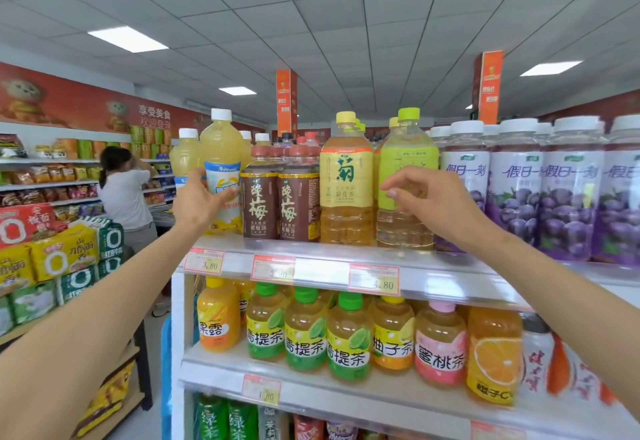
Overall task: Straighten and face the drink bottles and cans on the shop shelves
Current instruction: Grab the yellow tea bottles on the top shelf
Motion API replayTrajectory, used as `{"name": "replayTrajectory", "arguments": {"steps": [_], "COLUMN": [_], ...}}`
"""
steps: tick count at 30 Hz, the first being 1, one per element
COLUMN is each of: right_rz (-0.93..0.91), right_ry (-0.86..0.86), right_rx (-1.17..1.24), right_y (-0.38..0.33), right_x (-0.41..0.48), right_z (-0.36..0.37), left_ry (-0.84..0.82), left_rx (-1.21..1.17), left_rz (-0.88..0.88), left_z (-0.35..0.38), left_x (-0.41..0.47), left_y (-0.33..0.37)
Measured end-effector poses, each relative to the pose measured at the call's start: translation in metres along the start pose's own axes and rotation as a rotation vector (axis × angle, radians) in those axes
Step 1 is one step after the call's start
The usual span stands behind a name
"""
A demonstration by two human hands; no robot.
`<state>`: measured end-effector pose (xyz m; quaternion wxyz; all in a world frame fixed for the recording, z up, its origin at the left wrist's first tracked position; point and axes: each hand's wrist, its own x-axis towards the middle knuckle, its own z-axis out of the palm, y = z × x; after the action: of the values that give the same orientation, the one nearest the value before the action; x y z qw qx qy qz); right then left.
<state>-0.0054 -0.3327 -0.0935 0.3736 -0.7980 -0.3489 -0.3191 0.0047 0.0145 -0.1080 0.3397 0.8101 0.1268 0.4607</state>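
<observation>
— Facing the top shelf (346, 259), are we? Why does our left hand (197, 202) sit on the pale yellow bottle (221, 162)?

— It stands at the row's left end, and its label seems turned partly away, so we wrap it low to twist it. Thumb on the left side, fingers (227, 193) curled across the label, pinching the bottle.

— And our right hand (429, 204)?

— Hovering at the green-label tea bottle (407, 179), fingers spread and bent; we cannot tell whether they touch it. Its label looks plain, likely the back.

— Arms?

— Both stretched up and forward, wrists level with the labels.
</observation>
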Motion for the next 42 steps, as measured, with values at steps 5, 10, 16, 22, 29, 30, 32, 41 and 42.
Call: {"name": "replayTrajectory", "arguments": {"steps": [5, 10, 16, 22, 29, 30, 32, 41, 42], "right_rz": [0.011, 0.015, 0.005, -0.102, -0.082, -0.043, 0.035, 0.229, 0.245], "right_ry": [0.009, 0.018, 0.052, 0.202, -0.020, -0.075, -0.159, -0.221, -0.233], "right_rx": [0.035, 0.049, 0.061, -0.137, -0.631, -0.679, -0.721, -0.574, -0.541], "right_y": [0.004, 0.007, 0.005, 0.001, -0.003, -0.004, -0.006, -0.003, -0.003], "right_x": [-0.001, 0.000, 0.010, 0.038, 0.103, 0.109, 0.117, 0.131, 0.133], "right_z": [-0.003, -0.004, -0.017, -0.053, -0.077, -0.075, -0.073, -0.057, -0.057], "left_ry": [-0.037, -0.051, -0.025, 0.293, -0.112, -0.199, -0.296, -0.482, -0.496], "left_rx": [0.000, 0.055, 0.265, 0.328, 0.089, 0.137, 0.232, 0.324, 0.297], "left_rz": [-0.037, -0.076, -0.097, 0.220, 0.651, 0.633, 0.605, 0.502, 0.475], "left_z": [0.006, 0.016, 0.018, 0.003, 0.012, 0.018, 0.030, 0.057, 0.056], "left_x": [0.004, 0.001, -0.001, -0.011, -0.001, 0.006, 0.017, 0.038, 0.039], "left_y": [-0.009, -0.012, -0.013, 0.019, 0.171, 0.183, 0.197, 0.199, 0.200]}}
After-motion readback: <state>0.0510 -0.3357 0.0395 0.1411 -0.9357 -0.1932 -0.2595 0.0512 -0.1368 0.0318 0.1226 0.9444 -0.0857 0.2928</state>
